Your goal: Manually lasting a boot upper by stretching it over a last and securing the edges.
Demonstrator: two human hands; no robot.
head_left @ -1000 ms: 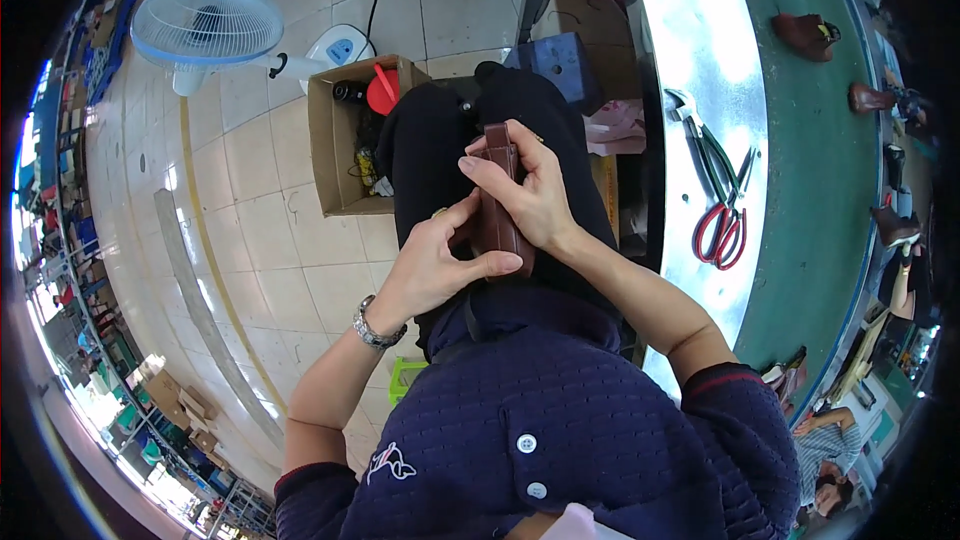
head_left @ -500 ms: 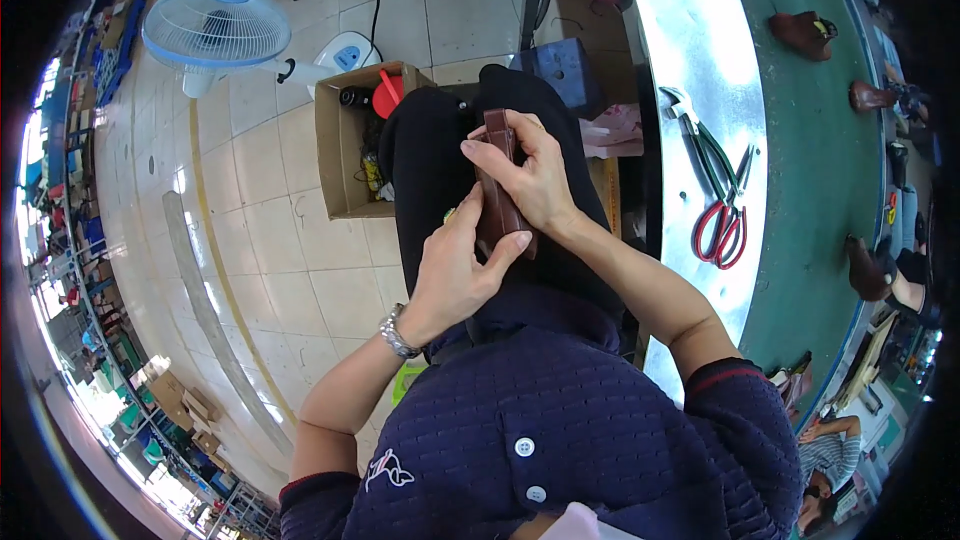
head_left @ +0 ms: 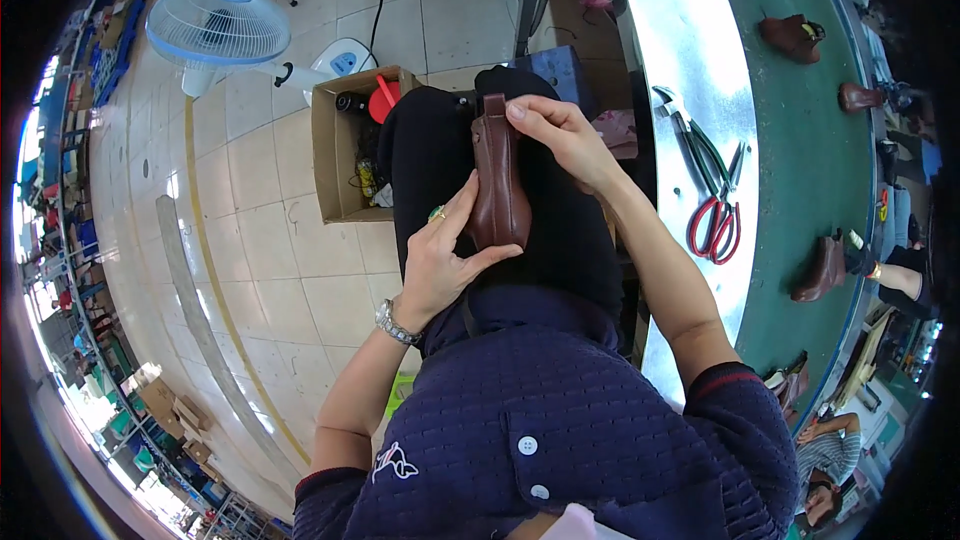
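A brown leather shoe lies lengthwise over my lap, its narrow end away from me and its broad, rounded end near my waist. My left hand holds the broad end, with the fingers along its left side and the thumb across the near edge. At the far end, my right hand pinches the upper edge between thumb and fingers. The fingertips there are partly hidden.
On the metal bench to my right lie green-handled pincers and red-handled scissors. Beyond runs a green conveyor bearing brown shoes. A cardboard box and a fan stand to my left.
My right hand has moved off the shoe's middle to its far right edge, uncovering its upper side. The shoe has turned slightly. On the conveyor, a shoe by another person's hand has moved left.
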